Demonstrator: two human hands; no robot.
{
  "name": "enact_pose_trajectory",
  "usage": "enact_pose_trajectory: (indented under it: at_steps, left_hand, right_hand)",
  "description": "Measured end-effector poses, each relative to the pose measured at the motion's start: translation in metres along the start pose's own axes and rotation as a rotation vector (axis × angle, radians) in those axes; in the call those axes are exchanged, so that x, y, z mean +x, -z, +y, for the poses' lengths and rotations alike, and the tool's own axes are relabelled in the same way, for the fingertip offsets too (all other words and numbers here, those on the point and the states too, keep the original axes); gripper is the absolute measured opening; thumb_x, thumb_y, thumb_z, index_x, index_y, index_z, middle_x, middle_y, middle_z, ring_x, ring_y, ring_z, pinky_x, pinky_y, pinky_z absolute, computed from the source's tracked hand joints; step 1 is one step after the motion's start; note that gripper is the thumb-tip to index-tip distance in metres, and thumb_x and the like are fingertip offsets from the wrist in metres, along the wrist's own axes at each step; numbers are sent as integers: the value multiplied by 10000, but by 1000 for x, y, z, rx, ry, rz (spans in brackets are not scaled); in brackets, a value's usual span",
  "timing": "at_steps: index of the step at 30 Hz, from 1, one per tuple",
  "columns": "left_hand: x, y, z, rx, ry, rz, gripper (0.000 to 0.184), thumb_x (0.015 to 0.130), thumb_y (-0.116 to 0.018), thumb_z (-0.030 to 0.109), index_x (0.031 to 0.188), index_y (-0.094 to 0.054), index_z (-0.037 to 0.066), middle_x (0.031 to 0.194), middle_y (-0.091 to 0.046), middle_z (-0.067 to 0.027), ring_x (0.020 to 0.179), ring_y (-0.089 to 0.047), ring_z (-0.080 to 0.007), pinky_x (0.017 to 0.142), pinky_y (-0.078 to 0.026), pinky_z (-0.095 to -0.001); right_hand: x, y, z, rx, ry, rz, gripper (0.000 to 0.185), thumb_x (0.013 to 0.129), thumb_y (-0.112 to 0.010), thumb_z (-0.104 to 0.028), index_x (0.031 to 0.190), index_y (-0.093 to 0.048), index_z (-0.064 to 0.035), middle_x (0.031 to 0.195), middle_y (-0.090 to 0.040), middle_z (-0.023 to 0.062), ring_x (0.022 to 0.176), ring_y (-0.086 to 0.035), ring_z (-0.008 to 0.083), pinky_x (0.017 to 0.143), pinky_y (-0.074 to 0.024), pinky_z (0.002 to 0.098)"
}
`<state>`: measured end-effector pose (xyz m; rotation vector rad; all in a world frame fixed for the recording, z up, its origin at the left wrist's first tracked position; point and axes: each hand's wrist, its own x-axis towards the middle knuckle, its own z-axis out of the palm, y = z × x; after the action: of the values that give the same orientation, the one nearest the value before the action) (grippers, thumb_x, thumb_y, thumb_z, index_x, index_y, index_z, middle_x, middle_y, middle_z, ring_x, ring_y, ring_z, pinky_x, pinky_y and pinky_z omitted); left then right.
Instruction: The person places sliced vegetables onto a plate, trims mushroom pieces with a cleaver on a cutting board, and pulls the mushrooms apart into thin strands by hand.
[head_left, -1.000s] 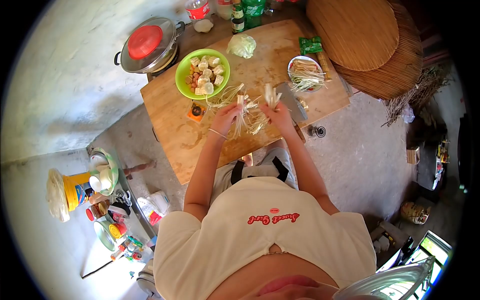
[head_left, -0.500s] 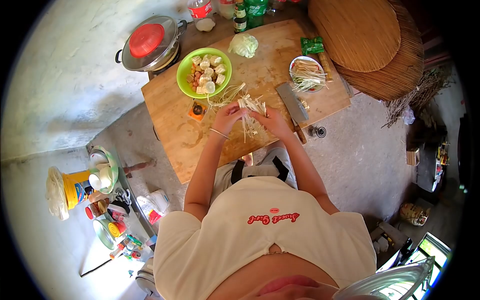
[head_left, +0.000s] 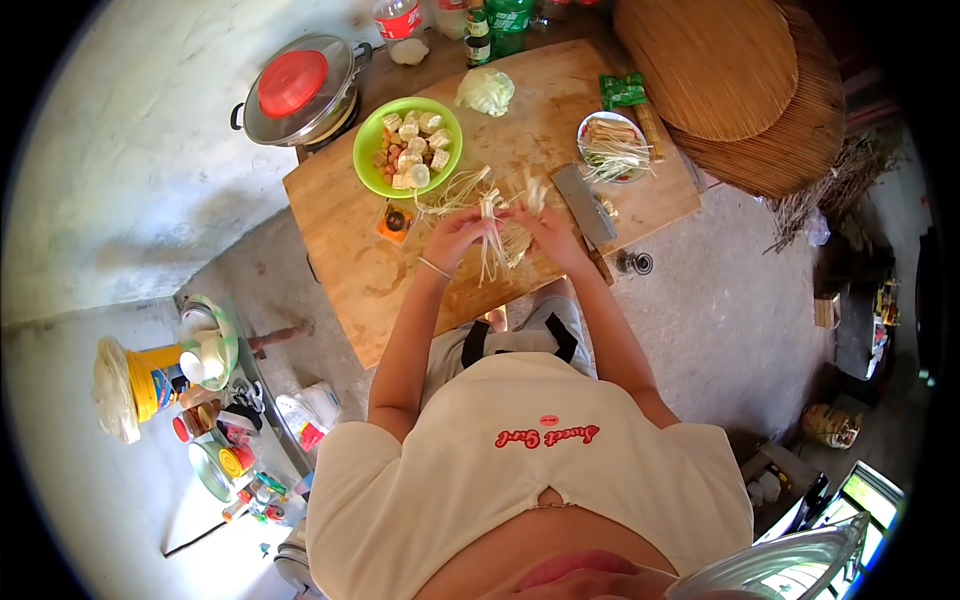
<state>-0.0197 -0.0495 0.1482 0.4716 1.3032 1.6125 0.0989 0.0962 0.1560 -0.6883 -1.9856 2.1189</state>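
Cream cotton fills the near part of my head view, a shirt [head_left: 540,400] with red lettering across the chest. Beyond it both forearms reach over the wooden surface [head_left: 370,290], and the hands meet above its near half.

I see the left hand [head_left: 457,236] pinching an enoki bundle [head_left: 490,225] between thumb and fingertips. Its long axis runs away from the body: the clumped end points to the far side, the loose strands hang back toward the shirt. The right hand [head_left: 547,235] has its fingers drawn together around a second enoki tuft [head_left: 535,195], blurred, which points away from the body; the fingertips of the two hands are close together, and I cannot tell whether they touch.

Just right of the right hand lies a cleaver [head_left: 583,203], its handle angled toward the person. Left of the hands sits a small orange item [head_left: 394,222] with a dark round part. Farther on, a lime-green bowl [head_left: 364,142] holds corn pieces [head_left: 410,150], and across from it a white dish [head_left: 581,132] carries pale sticks and strands. Beyond these I have a pale cabbage [head_left: 485,91], a green packet [head_left: 624,90] and a lidded pot [head_left: 335,105].
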Motion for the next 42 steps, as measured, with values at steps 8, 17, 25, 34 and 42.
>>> enact_pose_trajectory:
  at_steps: [8, 17, 25, 34, 42]
  left_hand:
    - [2, 4, -5, 185, -39, 66, 227, 819, -589, 153, 993, -593, 7, 850, -595, 1, 749, -537, -57, 663, -426, -194]
    - [4, 13, -12, 64, 18, 86, 265, 828, -572, 147, 1038, -572, -14, 891, -614, -57, 805, -586, -118, 713, -481, -242]
    - [3, 7, -4, -87, 8, 52, 282, 821, -563, 116, 1063, -542, -27, 936, -607, -87, 836, -595, -157, 737, -493, -266]
    - [9, 12, -15, 115, -107, 72, 211, 791, -613, 89, 976, -572, -4, 847, -607, -38, 745, -568, -96, 649, -452, -227]
    - [4, 3, -4, 14, 33, 122, 237, 832, -571, 176, 976, -594, -10, 869, -613, -47, 792, -587, -112, 689, -460, -222]
  right_hand:
    - [-4, -7, 0, -176, -15, -146, 294, 832, -567, -292, 971, -585, -34, 658, -550, 18, 523, -510, 88, 436, -413, 234]
    - [8, 25, 11, -52, 50, 210, 249, 827, -583, -299, 858, -643, -59, 570, -496, -26, 480, -463, 58, 427, -375, 237]
    - [7, 12, 14, -232, -76, 74, 304, 823, -578, -347, 875, -634, -53, 572, -499, -1, 507, -471, 71, 451, -375, 249]
    - [0, -5, -1, -364, 19, -29, 328, 785, -610, -349, 849, -624, -28, 540, -518, 62, 493, -511, 135, 484, -411, 305]
    - [6, 5, 14, -248, -22, -55, 299, 792, -614, -304, 777, -614, -6, 537, -502, 16, 494, -482, 101, 462, -381, 281]
